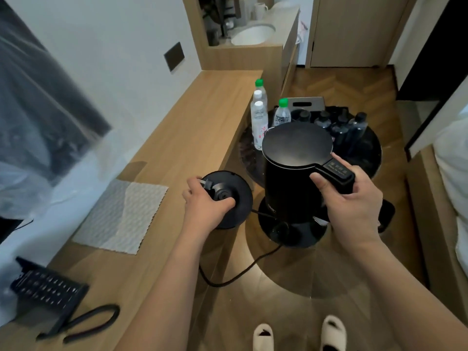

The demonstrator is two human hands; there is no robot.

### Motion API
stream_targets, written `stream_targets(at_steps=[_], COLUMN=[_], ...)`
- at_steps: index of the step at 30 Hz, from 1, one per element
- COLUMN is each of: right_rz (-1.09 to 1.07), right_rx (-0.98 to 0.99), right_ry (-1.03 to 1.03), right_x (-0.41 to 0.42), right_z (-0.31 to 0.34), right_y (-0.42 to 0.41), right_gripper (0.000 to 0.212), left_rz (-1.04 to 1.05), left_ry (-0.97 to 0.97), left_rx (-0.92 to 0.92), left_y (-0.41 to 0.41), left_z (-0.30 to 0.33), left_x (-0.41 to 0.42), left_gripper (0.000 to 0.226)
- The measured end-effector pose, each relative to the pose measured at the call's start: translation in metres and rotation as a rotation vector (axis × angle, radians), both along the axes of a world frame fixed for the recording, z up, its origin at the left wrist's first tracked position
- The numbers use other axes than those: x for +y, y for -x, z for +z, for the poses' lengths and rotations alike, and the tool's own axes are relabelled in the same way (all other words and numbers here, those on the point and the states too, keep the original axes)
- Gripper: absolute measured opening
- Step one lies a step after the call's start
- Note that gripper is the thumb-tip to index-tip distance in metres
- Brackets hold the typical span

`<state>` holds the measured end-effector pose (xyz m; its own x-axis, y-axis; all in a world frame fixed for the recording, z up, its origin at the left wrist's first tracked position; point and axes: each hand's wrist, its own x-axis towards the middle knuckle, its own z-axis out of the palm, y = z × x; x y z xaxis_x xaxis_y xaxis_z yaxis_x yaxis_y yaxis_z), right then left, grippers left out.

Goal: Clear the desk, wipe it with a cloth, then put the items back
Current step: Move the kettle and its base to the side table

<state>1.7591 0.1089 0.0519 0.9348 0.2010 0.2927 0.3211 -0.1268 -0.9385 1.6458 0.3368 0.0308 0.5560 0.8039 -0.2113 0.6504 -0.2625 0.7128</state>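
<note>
1. Right hand [354, 198] fingers curled round kettle [291, 173] handle, held off the counter [177, 138].
2. Left hand [205, 201] fingers gripping kettle base [233, 188] and plug at counter edge.
3. Cloth [121, 216] flat, left of those fingers.

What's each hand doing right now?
Left hand: grips the round black kettle base.
Right hand: grips the black electric kettle by its handle.

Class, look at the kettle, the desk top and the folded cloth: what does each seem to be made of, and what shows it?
Kettle: probably matte black plastic; dull, even sheen on the lid.
Desk top: light wood or wood-look laminate; long grain lines, satin finish.
Cloth: pale woven or paper-like fabric; waffled texture, zigzag edge.
</note>
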Motion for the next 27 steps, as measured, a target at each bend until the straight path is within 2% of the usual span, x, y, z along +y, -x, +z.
stream_targets(at_steps=[5,12,18,27], right_rz=[0.037,0.074,0.122,0.186], right_rx=[0.006,-0.009,0.040,0.073], right_ry=[-0.023,-0.022,-0.013,0.047], right_x=[-0.003,-0.021,-0.012,0.017], right_z=[-0.006,-0.007,-0.021,-0.049], right_y=[-0.081,-0.194,-0.250,-0.304], right_gripper=[0.064,0.061,0.064,0.067], left_rz=[0.104,0.249,0.377,0.391], left_ry=[0.201,0.390,0.552,0.688], left_rx=[-0.054,-0.012,0.013,0.131], left_y=[-0.077,-0.177,-0.238,-0.328], left_z=[-0.011,-0.032,-0.070,-0.137], left_x=[0.001,-0.020,-0.019,0.025], left_gripper=[0.080,0.089,0.092,0.115])
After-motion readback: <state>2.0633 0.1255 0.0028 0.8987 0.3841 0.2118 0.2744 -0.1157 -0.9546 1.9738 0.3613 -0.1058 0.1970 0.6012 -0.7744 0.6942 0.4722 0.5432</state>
